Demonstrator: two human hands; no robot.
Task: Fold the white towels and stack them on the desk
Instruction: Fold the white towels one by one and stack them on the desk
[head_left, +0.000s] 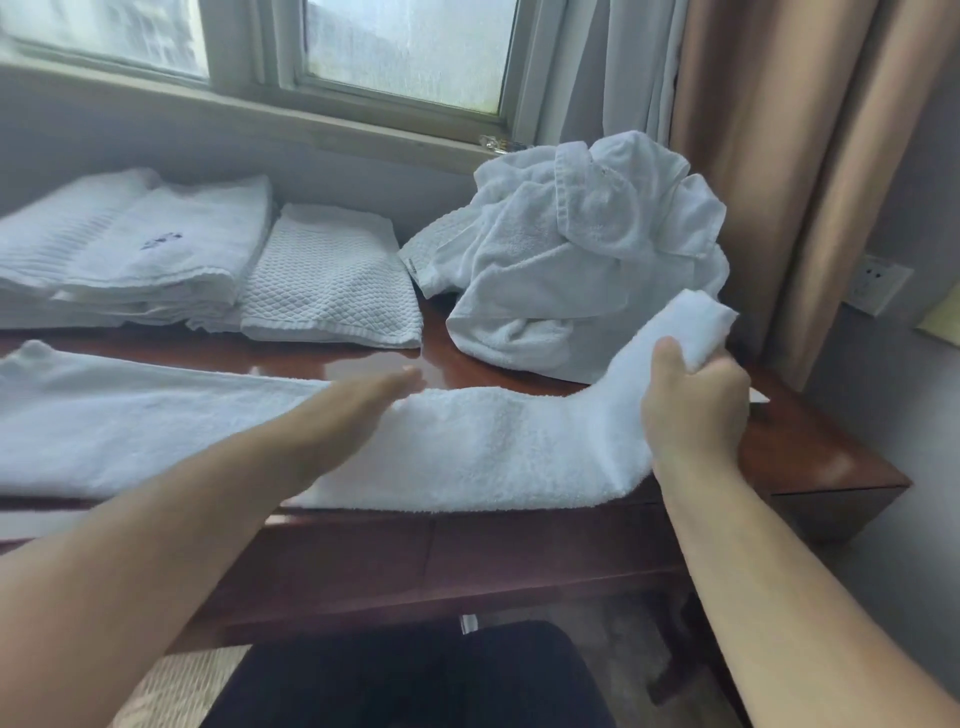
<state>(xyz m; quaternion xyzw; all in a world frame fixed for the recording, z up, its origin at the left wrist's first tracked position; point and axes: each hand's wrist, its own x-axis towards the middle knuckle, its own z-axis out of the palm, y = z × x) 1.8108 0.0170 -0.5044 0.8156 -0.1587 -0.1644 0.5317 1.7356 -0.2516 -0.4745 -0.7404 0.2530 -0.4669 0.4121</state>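
My left hand (358, 410) lies flat, fingers straight together, on the long white terry towel (493, 447) along the front of the reddish-brown wooden desk (810, 457). My right hand (696, 410) clamps its lifted right end. Beyond sit a crumpled white towel heap (582, 260) and folded white stacks (156, 249).

Cool, soft daylight from the frosted-glass window w/ pale frame (410, 47) at 12 o'clock. Scene moderately bright, bluish cast. Shadows faint, soft-edged. On the glossy dark-red wooden bench (810, 457) a pale glare patch sits near centre. Exposure: long white terry towel (493, 447) nearly washed out, pile texture only just visible. Blur: left hand (358, 410) smeared by motion, right hand (696, 410) sharper. Under-bench area at 6 o'clock dim, black seat (415, 680) w/o detail. Wide-angle bend: grey-white window sill (260, 111) bows, tan curtain (810, 156) at 2 o'clock leans. Frame edges soft overall.
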